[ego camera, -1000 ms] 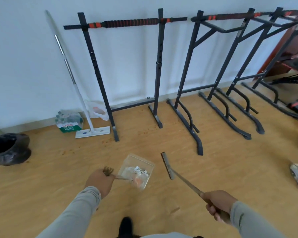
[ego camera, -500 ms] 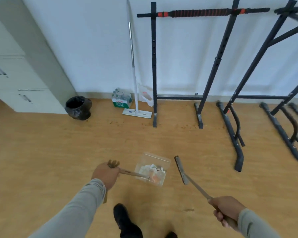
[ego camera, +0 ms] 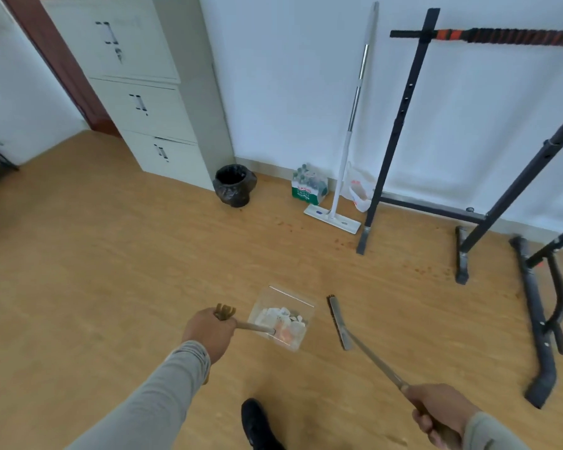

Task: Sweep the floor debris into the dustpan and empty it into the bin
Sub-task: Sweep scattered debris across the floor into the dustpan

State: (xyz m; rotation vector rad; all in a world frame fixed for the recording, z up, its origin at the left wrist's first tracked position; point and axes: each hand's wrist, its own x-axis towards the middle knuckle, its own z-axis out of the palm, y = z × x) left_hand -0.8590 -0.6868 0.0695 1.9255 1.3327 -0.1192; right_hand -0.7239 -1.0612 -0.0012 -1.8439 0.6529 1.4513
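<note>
My left hand [ego camera: 210, 331] grips the wooden handle of a clear plastic dustpan [ego camera: 281, 315], held above the floor and loaded with white and orange scraps. In my right hand [ego camera: 441, 414] is the long handle of a narrow broom [ego camera: 338, 323], its head hanging just right of the dustpan. A bin [ego camera: 234, 185] lined with a black bag stands on the floor by the wall, well ahead of the dustpan and slightly left. Small reddish specks [ego camera: 342, 243] lie on the wooden floor near the rack feet.
A grey filing cabinet [ego camera: 143, 89] stands left of the bin. A pack of bottles [ego camera: 309, 186], a flat mop [ego camera: 338, 190] and a plastic bag [ego camera: 359, 193] sit against the wall. Black exercise racks [ego camera: 462, 222] fill the right side. My shoe [ego camera: 257, 423] shows below.
The view has swung left and closer: the bin and filing cabinet now sit ahead, the racks have slid right. Both hands keep the dustpan and broom in the same hold.
</note>
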